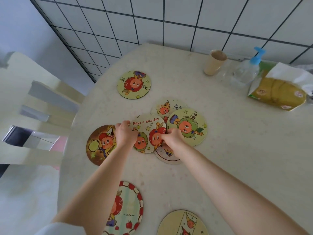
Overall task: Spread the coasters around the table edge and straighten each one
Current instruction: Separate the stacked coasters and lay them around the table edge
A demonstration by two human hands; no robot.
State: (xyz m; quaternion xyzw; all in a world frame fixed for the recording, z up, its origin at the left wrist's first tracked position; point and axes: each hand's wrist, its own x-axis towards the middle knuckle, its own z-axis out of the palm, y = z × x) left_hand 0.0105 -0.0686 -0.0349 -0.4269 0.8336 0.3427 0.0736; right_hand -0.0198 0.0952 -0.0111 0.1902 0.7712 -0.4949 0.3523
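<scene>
Several round cartoon coasters lie on the pale table (237, 150). The "Have a nice day" coaster (149, 128) tops a small pile in the middle. My left hand (125, 134) grips its left edge and my right hand (172, 139) pinches its right edge. Overlapping in that pile are a green-figure coaster (189, 126), a pale one behind (166, 106) and a white one (166, 157) mostly hidden under my right wrist. Lying apart are a brown coaster (100, 145) at the left edge, one far back (134, 84), a red-rimmed one (128, 207) and a yellow one (183, 223) near me.
A beige cup (214, 62), a clear pump bottle (245, 72) and a bag of yellow snacks (279, 92) stand at the back right. A pale chair (33, 102) sits to the left of the table. A tiled wall runs behind.
</scene>
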